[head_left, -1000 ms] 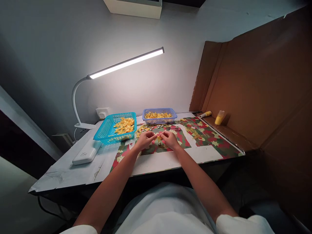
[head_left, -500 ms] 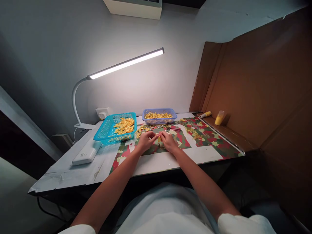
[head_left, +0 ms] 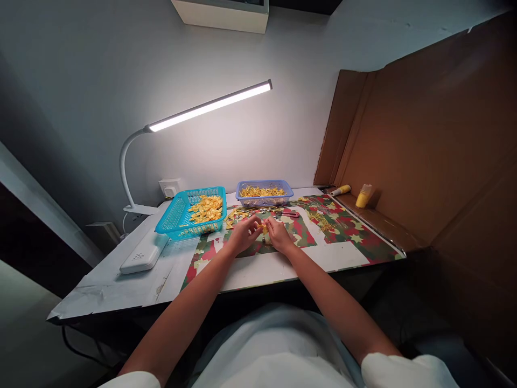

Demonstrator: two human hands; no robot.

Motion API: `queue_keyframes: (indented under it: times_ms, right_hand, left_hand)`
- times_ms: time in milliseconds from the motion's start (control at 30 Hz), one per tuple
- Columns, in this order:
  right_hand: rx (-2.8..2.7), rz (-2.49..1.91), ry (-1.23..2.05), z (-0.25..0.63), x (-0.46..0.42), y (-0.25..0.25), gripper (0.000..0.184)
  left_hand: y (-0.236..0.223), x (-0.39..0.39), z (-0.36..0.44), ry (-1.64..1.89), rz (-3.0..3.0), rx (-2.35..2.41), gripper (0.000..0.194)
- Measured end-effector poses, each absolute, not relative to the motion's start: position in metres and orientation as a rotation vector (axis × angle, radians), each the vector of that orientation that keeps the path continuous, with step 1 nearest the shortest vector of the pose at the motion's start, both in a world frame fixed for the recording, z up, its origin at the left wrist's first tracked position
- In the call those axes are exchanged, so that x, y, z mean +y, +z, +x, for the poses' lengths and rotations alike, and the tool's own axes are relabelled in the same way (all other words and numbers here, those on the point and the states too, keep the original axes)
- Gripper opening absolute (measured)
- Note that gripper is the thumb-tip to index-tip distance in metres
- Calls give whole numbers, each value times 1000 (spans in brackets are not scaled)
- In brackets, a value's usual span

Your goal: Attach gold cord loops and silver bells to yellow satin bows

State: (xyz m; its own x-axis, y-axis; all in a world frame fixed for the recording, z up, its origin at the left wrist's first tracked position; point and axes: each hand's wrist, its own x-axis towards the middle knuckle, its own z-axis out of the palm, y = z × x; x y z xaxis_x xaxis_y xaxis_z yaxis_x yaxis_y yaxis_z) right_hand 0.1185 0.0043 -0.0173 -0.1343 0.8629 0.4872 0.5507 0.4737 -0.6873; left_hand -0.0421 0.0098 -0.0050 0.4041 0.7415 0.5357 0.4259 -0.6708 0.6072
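Note:
Both my hands meet over the middle of the table. My right hand [head_left: 278, 234] pinches a small yellow ribbon piece [head_left: 264, 229], mostly covered by fingers. From the left side, my left hand [head_left: 244, 235] curls its thumb and fingers at the same piece, the fingertips a little parted. A small shiny bead or bell [head_left: 264, 238] hangs just below it. Beyond the hands lie loose yellow ribbon pieces [head_left: 234, 216], several small silvery beads or bells and a tool with pink-red handles [head_left: 290, 214], perhaps small scissors.
A turquoise basket [head_left: 173, 218] with yellow bow-like pieces stands left. A purple-blue basket [head_left: 264, 202] with golden pieces is at the back. Gold strands [head_left: 322, 221] lie on the camouflage-patterned sheet [head_left: 359, 231]. A power bank [head_left: 141, 256], lamp [head_left: 210, 105] and cardboard wall [head_left: 424, 134] flank the table.
My left fingertips have parted slightly from the right ones, so more of the yellow ribbon piece shows between the hands. The baskets and tool have stayed put.

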Motion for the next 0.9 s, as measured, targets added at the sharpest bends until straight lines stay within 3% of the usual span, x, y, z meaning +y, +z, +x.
queue_keyframes:
  times_ms: [533, 900]
  right_hand:
    - [-1780, -1157, 463, 118, 3, -14, 36]
    - [-1591, -1150, 435, 121, -3, -5, 25]
  left_hand:
    - [-16, 27, -45, 1058, 1949, 937, 21]
    - [-20, 30, -45, 1023, 1685, 1060, 27]
